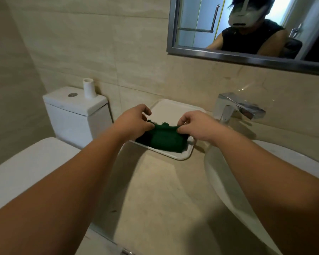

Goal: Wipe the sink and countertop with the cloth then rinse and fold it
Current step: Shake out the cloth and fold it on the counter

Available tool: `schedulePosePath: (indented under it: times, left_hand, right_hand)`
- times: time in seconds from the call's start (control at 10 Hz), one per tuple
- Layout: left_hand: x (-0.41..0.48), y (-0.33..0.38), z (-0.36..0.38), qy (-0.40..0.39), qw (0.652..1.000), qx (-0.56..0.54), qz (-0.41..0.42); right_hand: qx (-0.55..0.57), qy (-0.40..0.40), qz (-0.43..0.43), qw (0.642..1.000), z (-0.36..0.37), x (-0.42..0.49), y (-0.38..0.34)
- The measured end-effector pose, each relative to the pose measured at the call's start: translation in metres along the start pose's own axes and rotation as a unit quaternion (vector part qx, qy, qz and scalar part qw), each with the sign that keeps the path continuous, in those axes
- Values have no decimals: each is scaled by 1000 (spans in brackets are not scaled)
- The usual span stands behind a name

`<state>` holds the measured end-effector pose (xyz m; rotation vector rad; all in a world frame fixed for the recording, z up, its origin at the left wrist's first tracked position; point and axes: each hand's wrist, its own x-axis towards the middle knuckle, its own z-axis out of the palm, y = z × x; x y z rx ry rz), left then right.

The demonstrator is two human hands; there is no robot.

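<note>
Pinching the far edge of the green cloth (162, 140) in a tight grip at each end, the left hand (134, 119) and right hand (196, 126) are holding it on the white tray (173, 111), twelve o'clock on the counter (155, 190), long axis running nine-to-three.

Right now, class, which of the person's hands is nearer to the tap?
Right. The right hand pinches one end of the cloth, just left of the tap. The left hand grips the other end, farther away, toward the toilet tank.
</note>
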<state>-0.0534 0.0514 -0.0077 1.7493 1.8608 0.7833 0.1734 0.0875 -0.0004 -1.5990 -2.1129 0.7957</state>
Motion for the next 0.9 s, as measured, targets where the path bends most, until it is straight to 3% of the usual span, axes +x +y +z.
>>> schedulePosePath:
  times: [0.2,0.4,0.5,0.6,0.7,0.9]
  left_hand:
    - [5,-1,12,-87,985,149,20]
    - [5,-4,26,-44,982,158,96]
    - [-4,3,35,8,966,203,160]
    - [-12,13,48,-86,957,221,167]
    - [-17,13,54,-116,950,249,150]
    - [-27,27,48,-97,948,257,159]
  right_hand:
    - [-156,-58,-20,986,12,-1,-6]
    - [-164,-45,-17,985,18,-1,-6]
    - [-203,16,-14,979,17,-3,-1]
    - [-277,29,-33,960,24,-10,2]
    - [-299,-4,-36,954,30,-17,7]
    - [-244,-11,-52,968,16,-47,18]
